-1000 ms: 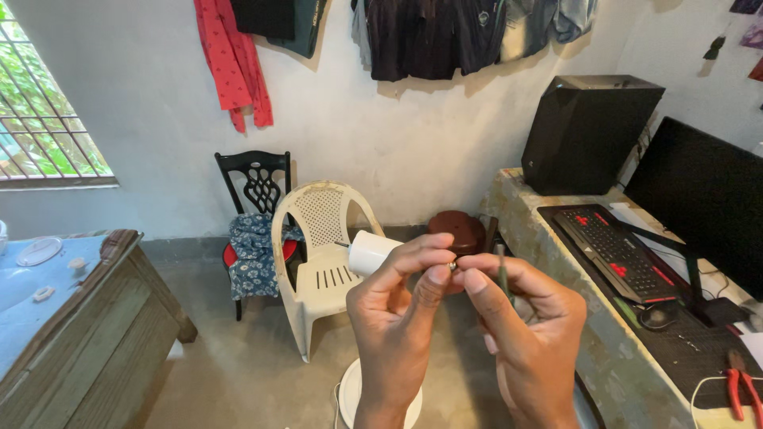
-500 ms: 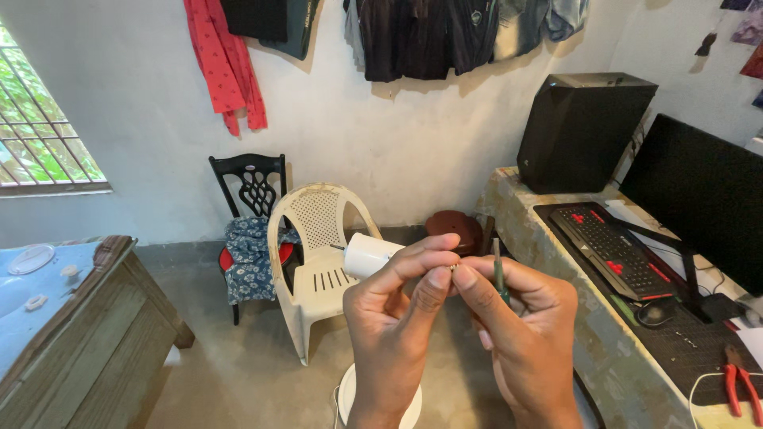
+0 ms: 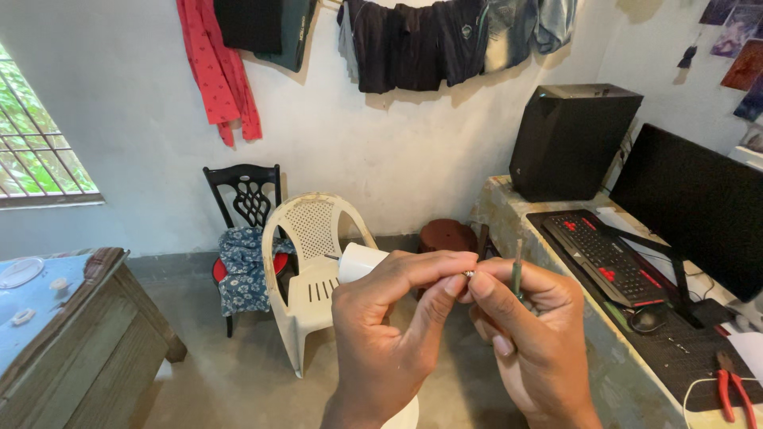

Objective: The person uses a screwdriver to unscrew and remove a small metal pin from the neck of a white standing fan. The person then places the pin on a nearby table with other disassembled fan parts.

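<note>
My left hand (image 3: 389,334) is raised in the middle of the view and holds a white plug-like adapter (image 3: 362,260) with a metal pin on its left side. Its thumb and forefinger meet the fingertips of my right hand (image 3: 528,334) around a tiny metal piece (image 3: 469,273). My right hand also grips a thin dark green rod-like tool (image 3: 517,268) that stands upright above its fingers. What lies inside the palms is hidden.
A white plastic chair (image 3: 314,262) and a black chair (image 3: 242,214) stand behind the hands. On the right a desk (image 3: 509,210) carries a black computer case (image 3: 572,139), monitor (image 3: 695,206), keyboard (image 3: 604,254), mouse (image 3: 648,318) and red pliers (image 3: 735,389). A wooden table (image 3: 71,326) is on the left.
Both hands stay pinched together at the fingertips and have barely shifted. The view has drifted slightly to the left.
</note>
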